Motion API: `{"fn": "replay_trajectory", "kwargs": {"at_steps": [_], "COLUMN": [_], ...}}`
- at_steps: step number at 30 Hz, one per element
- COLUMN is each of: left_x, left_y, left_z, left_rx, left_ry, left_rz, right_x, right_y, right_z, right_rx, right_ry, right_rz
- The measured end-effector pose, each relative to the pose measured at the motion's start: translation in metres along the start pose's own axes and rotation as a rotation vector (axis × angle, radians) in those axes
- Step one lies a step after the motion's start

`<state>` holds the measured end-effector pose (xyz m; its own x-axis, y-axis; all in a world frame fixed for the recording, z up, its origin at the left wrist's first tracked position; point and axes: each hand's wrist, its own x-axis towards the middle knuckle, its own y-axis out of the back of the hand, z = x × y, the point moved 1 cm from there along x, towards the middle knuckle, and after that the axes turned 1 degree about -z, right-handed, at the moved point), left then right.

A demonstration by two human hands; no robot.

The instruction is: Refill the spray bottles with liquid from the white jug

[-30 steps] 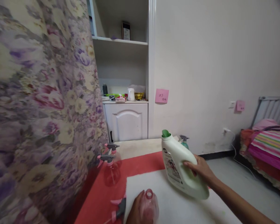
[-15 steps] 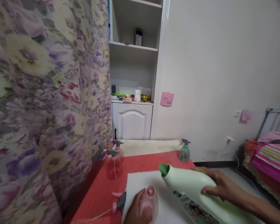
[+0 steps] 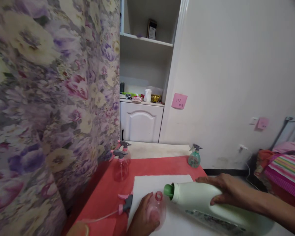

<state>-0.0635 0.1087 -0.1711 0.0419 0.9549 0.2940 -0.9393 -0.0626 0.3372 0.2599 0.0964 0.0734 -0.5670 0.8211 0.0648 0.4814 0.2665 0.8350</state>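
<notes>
Evidently, in the head view both grips were occupied. The left grip (image 3: 144,216) was closed around the clear pink bottle (image 3: 159,209), the thumb on the near side and the fingers curled round the side to the left. The bottle's open mouth pointed up, just above and to the right of those fingers. The left hand came in from the bottom edge, angled up and to the right.

The right grip (image 3: 226,190) was clamped on the pale green jug (image 3: 196,196), fingers over the top and thumb pressed to the near side. That hand was held back upward, its forearm running in from the lower right. The jug lay tipped nearly on its side beneath the palm, its green spout (image 3: 168,190) pointing left, away from the right grip, close beside the bottle's mouth; whether they touched could not be told.

Under both grips was a white sheet (image 3: 149,183) on the red-covered table (image 3: 149,166). Left of the left grip lay a loose spray head (image 3: 127,204) with its tube. Beyond that grip, to the left, stood two pink spray bottles (image 3: 121,171); beyond the right grip, to its left, stood a teal one (image 3: 194,159).
</notes>
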Motion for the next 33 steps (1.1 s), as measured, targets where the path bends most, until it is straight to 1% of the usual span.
{"fn": "replay_trajectory", "kwargs": {"at_steps": [2,5,8,11,15,21,26,33], "left_x": [-0.001,-0.001,-0.002,-0.001,0.001,-0.001,-0.002,-0.002], "left_y": [0.001,0.005,0.009,0.011,0.013,0.015,0.015,0.015], "left_z": [0.002,0.008,0.019,0.027,0.032,0.034,0.036,0.034], "left_rx": [-0.083,-0.119,-0.121,-0.149,-0.176,-0.194,-0.185,-0.145], "left_ry": [-0.029,-0.028,-0.03,-0.029,-0.025,-0.03,-0.044,-0.028], "left_rz": [-0.067,-0.093,-0.096,-0.133,-0.148,-0.144,-0.14,-0.142], "right_x": [0.003,0.006,0.009,0.013,0.018,0.022,0.026,0.029], "right_y": [0.001,0.002,0.002,0.004,0.006,0.007,0.006,0.009], "right_z": [-0.001,-0.003,-0.005,-0.005,-0.005,-0.005,-0.001,-0.009], "right_rx": [-0.006,-0.056,-0.132,-0.233,-0.375,-0.465,-0.561,-0.56], "right_ry": [0.001,0.012,0.034,0.065,0.115,0.208,0.199,0.229], "right_rz": [0.008,0.013,-0.05,-0.125,-0.195,-0.181,-0.186,-0.199]}}
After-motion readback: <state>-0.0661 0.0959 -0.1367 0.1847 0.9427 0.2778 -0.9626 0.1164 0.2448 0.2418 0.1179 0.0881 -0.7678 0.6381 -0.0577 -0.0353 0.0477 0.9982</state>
